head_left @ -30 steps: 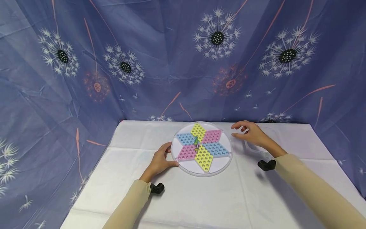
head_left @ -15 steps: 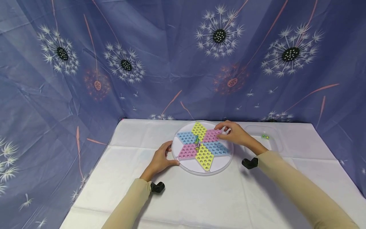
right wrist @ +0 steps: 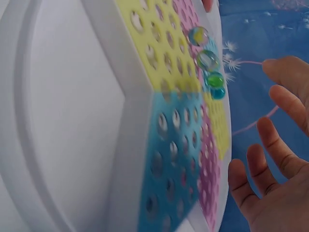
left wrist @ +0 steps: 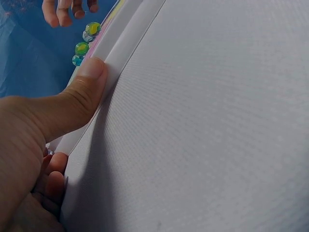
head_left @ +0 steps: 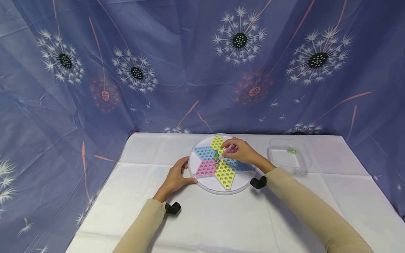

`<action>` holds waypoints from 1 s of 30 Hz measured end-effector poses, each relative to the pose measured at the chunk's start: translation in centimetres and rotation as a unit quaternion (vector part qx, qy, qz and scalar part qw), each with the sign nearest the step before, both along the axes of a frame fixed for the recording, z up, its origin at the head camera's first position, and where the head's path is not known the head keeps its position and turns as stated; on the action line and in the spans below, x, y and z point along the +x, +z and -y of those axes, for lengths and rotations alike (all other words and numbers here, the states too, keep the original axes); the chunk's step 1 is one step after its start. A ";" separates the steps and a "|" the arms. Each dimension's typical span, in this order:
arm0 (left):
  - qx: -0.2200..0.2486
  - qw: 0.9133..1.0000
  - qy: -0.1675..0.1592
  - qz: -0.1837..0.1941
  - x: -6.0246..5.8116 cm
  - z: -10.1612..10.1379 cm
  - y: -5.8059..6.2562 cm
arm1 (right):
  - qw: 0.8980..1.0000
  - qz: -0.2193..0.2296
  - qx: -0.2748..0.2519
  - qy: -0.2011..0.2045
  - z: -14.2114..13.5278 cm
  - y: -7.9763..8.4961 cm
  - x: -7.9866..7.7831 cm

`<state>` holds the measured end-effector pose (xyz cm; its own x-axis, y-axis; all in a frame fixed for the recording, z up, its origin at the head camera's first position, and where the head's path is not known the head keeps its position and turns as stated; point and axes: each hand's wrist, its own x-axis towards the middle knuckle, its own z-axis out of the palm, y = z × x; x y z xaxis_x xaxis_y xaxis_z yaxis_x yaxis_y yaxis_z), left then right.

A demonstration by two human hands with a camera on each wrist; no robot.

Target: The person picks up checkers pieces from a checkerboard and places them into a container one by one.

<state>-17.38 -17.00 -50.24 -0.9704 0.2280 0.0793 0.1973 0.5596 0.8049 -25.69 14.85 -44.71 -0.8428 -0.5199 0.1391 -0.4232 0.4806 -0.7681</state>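
The round white game board [head_left: 242,180] lies on the white tabletop [head_left: 221,221], a little right of and below the centre of the head view. It carries a star of pink, blue and yellow sections [head_left: 225,174], each pitted with holes. Four glass marbles [head_left: 216,155], in green, teal and yellowish tints, run in a short line near the star's middle.

The left hand [head_left: 176,176] grips the board's rim at its left side in the head view — in the left wrist view the thumb [left wrist: 91,72] presses the edge from above while fingertips curl in along the outer side, lower left of that frame. The right hand [head_left: 242,153] is over the upper right of the board, covering much of one pink section. In the right wrist view its fingers [right wrist: 275,145] are loose and spread at the right of the frame, holding nothing and apart from the marbles.

To the right of the board sits a clear plastic container [head_left: 281,157] with a few small green-and-yellow marbles [head_left: 291,151] inside, too small to count. Both arms wear beige sleeves [head_left: 303,207], with a black device [head_left: 172,208] at each wrist — behind everything hangs a blue dandelion-print cloth [head_left: 190,52].
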 end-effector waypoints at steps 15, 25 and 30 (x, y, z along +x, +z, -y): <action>0.001 1.000 0.000 -0.004 0.0 -0.1 -0.1 | 1.000 -0.002 -0.015 0.017 1.1 -2.2 0.2; 0.003 1.000 0.001 -0.004 0.0 -0.1 -0.2 | 1.000 -0.008 0.000 0.019 1.4 -2.4 0.7; 0.003 1.000 0.003 -0.001 0.0 -0.1 -0.2 | 0.999 -0.022 0.006 0.023 1.4 -2.6 1.0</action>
